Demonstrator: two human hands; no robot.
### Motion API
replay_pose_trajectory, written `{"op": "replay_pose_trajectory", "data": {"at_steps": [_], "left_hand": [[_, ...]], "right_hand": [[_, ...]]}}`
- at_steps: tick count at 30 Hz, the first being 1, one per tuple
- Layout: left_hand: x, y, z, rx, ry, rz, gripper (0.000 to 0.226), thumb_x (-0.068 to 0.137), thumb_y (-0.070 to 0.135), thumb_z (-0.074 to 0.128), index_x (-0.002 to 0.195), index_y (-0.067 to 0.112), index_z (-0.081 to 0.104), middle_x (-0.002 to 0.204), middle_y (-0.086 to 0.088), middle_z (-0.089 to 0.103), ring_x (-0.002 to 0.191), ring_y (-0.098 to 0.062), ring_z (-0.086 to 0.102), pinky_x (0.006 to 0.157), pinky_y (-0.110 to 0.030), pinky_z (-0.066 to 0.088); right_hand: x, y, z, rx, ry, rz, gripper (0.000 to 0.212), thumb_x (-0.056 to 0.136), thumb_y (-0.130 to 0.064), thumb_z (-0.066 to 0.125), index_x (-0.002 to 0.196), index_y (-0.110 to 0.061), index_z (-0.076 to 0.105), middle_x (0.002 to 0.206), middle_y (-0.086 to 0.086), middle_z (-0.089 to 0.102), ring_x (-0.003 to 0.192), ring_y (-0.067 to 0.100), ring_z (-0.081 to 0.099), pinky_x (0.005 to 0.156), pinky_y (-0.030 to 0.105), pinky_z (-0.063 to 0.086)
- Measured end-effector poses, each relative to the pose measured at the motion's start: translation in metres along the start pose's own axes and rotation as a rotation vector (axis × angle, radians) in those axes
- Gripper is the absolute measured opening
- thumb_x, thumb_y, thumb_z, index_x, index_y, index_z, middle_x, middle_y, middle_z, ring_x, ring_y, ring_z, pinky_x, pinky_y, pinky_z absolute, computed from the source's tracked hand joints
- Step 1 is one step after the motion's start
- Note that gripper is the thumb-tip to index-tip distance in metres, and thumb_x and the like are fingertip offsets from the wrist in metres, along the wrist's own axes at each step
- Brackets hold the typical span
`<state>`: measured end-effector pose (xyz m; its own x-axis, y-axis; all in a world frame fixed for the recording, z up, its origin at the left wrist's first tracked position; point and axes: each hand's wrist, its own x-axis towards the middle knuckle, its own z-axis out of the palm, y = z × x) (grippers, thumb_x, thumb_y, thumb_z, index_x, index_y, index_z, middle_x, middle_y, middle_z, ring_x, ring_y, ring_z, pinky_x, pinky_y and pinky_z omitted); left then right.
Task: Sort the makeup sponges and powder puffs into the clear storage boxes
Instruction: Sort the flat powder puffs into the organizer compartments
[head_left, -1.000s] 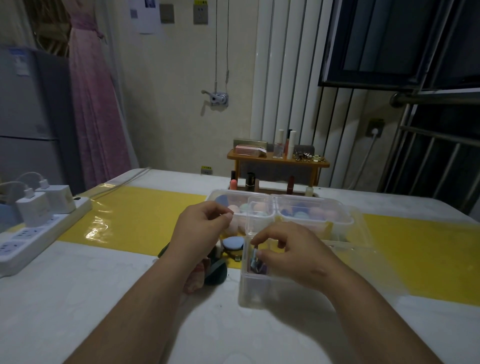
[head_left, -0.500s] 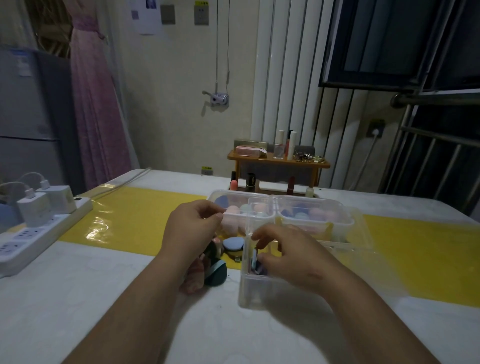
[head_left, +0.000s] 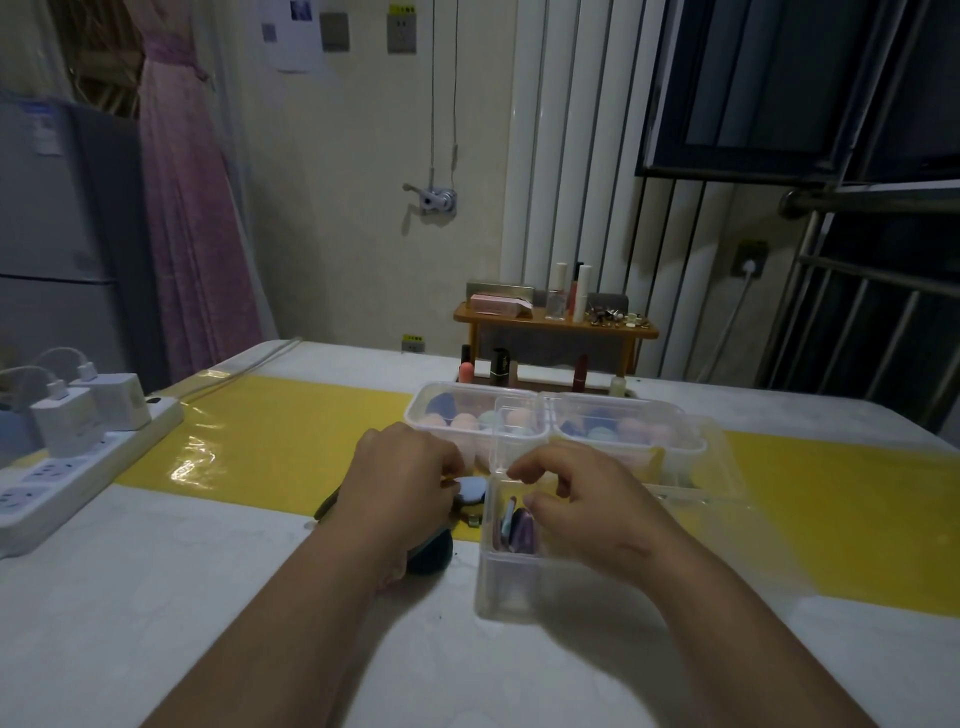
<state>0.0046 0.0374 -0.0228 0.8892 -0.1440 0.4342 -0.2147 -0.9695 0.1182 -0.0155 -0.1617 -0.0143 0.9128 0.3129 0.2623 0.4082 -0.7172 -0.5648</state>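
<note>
We see clear, shiny plastic boxes (head_left: 511, 592), soft matt puffs (head_left: 471, 488), a glossy mat (head_left: 291, 436), a dull tabletop (head_left: 156, 597), a wooden shelf (head_left: 550, 327) and a smooth plastic power strip (head_left: 78, 480).

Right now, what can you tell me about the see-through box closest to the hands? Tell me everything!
The nearest clear box looks like see-through plastic, deep, with no lid on. It stands upright on the white table, partly on the yellow mat. Inside, by its left wall, a few flat puffs in purple, blue and pink stand on edge. The right hand hovers over its open top, fingers curled; whether it touches the rim is unclear. The arm hides its right side.
</note>
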Motion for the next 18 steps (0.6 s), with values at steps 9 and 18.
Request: {"op": "replay_pose_trajectory", "data": {"at_steps": [9,18], "left_hand": [[0.008,-0.002,0.023,0.107,-0.104,0.101,0.015,0.087,0.037,0.064,0.101,0.037,0.068,0.103,0.01,0.066,0.106,-0.02,0.053,0.094,-0.041,0.042],[0.004,0.006,0.02,0.014,-0.061,0.095,0.02,0.096,0.038,0.053,0.112,0.034,0.064,0.109,0.006,0.067,0.105,-0.021,0.056,0.083,-0.032,0.031]], "right_hand": [[0.002,0.002,-0.003,0.08,0.075,0.0,0.029,0.097,-0.012,0.053,0.11,-0.034,0.066,0.103,-0.019,0.06,0.092,-0.002,0.055,0.081,0.017,0.047],[0.002,0.006,-0.013,0.229,0.15,0.006,0.033,0.094,-0.006,0.056,0.093,-0.037,0.067,0.093,-0.013,0.068,0.089,0.002,0.062,0.079,0.019,0.05]]}}
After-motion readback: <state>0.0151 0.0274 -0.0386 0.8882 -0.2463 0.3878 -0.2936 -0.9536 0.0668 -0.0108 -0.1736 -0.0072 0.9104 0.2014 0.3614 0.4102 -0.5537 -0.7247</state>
